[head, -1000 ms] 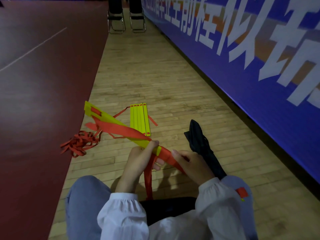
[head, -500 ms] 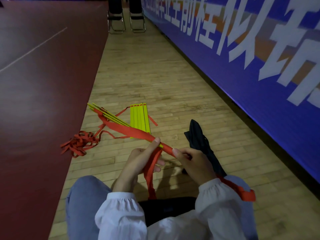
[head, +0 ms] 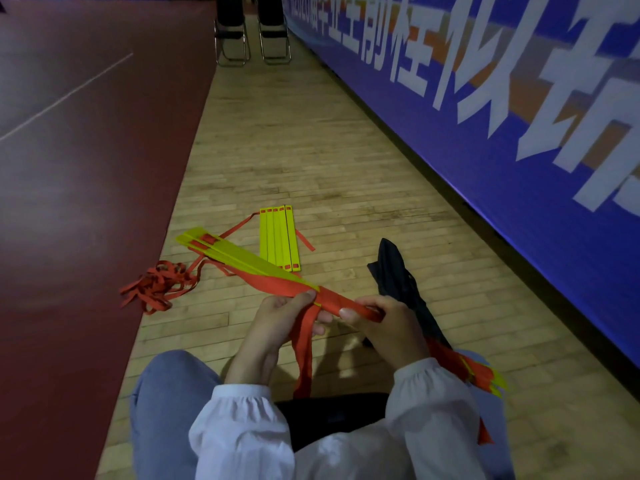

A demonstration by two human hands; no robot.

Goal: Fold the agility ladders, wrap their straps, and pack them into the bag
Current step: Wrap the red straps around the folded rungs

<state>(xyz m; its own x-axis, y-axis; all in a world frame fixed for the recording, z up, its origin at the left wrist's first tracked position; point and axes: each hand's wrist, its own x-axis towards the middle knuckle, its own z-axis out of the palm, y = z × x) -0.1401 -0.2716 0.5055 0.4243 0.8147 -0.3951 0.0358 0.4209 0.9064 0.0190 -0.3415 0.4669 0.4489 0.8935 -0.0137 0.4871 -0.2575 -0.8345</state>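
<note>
Loose red strap tangle (head: 156,289) on wood floor (head: 311,150), 9 o'clock of hands. L hand (head: 280,320): fingers pinch strap-wrapped yellow plastic rung bundle (head: 242,258). Second folded yellow ladder (head: 280,237) flat at 12. R hand (head: 384,327): fingers curled round bundle's wrapped end. Black fabric bag (head: 398,278) at 2.

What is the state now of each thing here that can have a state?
Held ladder: rungs stacked, strap partly wrapped round it, off the floor.
Strap tail: hangs loose below the hands.
Left hand: grips the held ladder.
Right hand: grips the held ladder at its wrapped part.
Floor ladder: folded, lying flat, unwrapped.
Strap heap: loose, tangled.
Bag: limp on the floor; open or closed, cannot tell.
Chairs: unfolded, standing.
</note>
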